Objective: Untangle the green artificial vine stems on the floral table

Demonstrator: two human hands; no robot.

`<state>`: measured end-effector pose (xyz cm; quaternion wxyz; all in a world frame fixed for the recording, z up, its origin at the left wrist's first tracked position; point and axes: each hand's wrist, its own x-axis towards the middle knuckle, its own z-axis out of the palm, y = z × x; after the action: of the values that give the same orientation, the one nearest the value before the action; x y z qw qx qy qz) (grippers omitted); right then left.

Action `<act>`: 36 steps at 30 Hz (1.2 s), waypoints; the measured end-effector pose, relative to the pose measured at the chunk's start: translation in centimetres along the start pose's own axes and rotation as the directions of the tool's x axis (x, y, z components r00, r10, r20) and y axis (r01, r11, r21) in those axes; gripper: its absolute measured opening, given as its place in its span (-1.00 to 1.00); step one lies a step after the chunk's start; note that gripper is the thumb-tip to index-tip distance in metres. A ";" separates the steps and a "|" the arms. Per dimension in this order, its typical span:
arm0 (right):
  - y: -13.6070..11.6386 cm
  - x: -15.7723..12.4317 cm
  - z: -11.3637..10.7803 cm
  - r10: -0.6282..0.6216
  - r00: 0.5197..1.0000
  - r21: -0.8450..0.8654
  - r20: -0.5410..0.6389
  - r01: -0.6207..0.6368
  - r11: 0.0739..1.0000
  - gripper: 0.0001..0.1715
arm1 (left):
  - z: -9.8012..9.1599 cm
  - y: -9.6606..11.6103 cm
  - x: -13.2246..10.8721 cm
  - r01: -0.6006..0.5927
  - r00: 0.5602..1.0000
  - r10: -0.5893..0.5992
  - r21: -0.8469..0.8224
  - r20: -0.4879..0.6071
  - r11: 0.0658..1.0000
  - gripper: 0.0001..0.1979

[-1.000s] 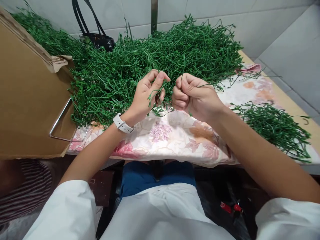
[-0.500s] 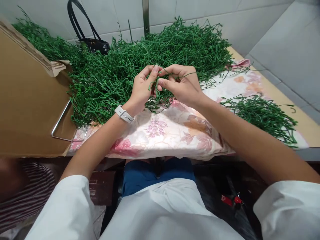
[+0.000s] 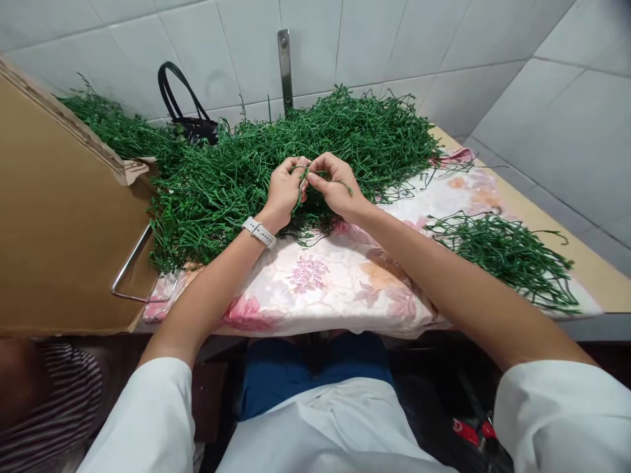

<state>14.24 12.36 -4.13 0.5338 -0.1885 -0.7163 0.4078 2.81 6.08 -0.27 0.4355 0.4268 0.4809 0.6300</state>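
Hands have moved together and farther out; left hand point(image 3: 284, 190) and right hand point(image 3: 336, 186) both pinch a green stem point(image 3: 306, 175) over the big stem pile point(image 3: 246, 167) at the table's back edge.

A thin green stem point(image 3: 302, 187), limp and bent, is pinched between the fingertips of the left hand point(image 3: 284, 192) and the right hand point(image 3: 336, 189), just above the centre of the frame. It sits over the near edge of a big tangled heap point(image 3: 221, 177) of similar green stems spread across the upper middle. A smaller, flatter bundle point(image 3: 503, 249) lies at the right, well apart.
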 end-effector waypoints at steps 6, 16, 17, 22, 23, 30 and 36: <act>-0.8 -0.7 0.2 0.043 0.995 0.138 0.093 -0.056 0.989 -0.37 | -0.1 0.4 -0.9 0.027 0.999 -0.027 -0.002 0.020 1.000 -0.75; -4.0 -1.5 -0.1 0.174 0.939 0.264 0.297 -0.256 0.930 -0.27 | -1.2 0.6 -0.8 -0.041 0.989 0.049 -0.052 0.141 0.998 -0.69; -4.2 -1.5 -0.3 0.180 0.928 0.266 0.327 -0.273 0.925 -0.28 | -1.3 0.6 -0.8 -0.057 0.984 0.067 -0.065 0.167 0.996 -0.66; -4.7 -1.3 -1.5 0.145 0.879 0.295 0.455 -0.302 0.907 -0.35 | -1.5 1.2 -0.9 -0.059 0.955 0.087 -0.106 0.284 0.993 -0.65; -4.7 -1.2 -1.8 0.127 0.870 0.306 0.476 -0.299 0.904 -0.37 | -1.5 1.4 -1.0 -0.056 0.949 0.088 -0.112 0.302 0.992 -0.65; -4.0 -0.7 -3.1 -0.021 0.799 0.392 0.600 -0.271 0.879 -0.53 | -0.9 1.6 -1.9 -0.073 0.950 0.084 -0.048 0.302 0.996 -0.70; -4.6 -0.6 -3.2 -0.107 0.798 0.418 0.594 -0.192 0.888 -0.62 | -0.6 1.6 -1.4 -0.096 0.978 0.104 -0.053 0.182 0.994 -0.67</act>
<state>18.17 10.46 -0.61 0.2979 0.0655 -0.7267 0.6156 2.36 4.31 1.06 0.4553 0.4974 0.4021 0.6193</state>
